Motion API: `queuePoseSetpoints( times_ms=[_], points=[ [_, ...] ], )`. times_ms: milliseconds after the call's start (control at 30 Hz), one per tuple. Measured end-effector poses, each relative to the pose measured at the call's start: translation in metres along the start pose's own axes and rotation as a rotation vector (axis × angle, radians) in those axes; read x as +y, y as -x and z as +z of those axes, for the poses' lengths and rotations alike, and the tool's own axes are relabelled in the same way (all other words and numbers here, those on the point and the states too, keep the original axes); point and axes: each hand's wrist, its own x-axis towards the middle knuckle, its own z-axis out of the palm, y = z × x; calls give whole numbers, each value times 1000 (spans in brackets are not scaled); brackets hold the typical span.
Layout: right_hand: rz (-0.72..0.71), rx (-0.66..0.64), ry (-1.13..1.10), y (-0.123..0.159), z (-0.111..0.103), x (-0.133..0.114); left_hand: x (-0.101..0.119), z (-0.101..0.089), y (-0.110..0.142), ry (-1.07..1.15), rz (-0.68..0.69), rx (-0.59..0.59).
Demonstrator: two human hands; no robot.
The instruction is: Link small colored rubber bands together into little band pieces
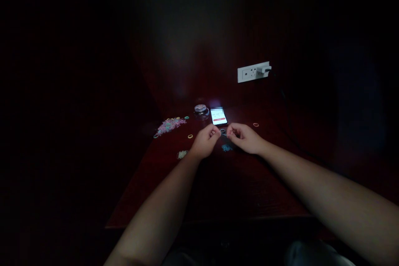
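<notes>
My left hand [205, 141] and my right hand [246, 138] face each other over the dark red table, fingers closed in a pinch. Stretched between their fingertips is a thin bluish rubber band [223, 134]. Just behind it lies a small round band [222, 130], pale in the dim light. Below the hands is a small heap of blue rubber bands [227, 148]. A heap of pale yellow bands [182, 155] lies left of my left wrist. One yellow band [190, 136] lies alone beside my left hand, and an orange band [256, 124] beyond my right hand.
A larger pile of mixed, mostly pink bands [171, 125] spreads near the table's left edge. Behind my hands stand a lit phone [218, 117] and a small round container [200, 110]. On the wall is a socket [249, 74] with a plug and dark cable. The surroundings are very dark.
</notes>
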Motion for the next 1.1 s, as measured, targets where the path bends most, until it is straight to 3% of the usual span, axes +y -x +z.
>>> queuePoseSetpoints(
  times_ms=[300,1100],
  points=[
    [-76,137,60,-2,-6,7,-3,-12,3,-135,121,-282],
    [64,110,116,-4,-1,11,-10,-5,0,-291,118,-300]
  ],
)
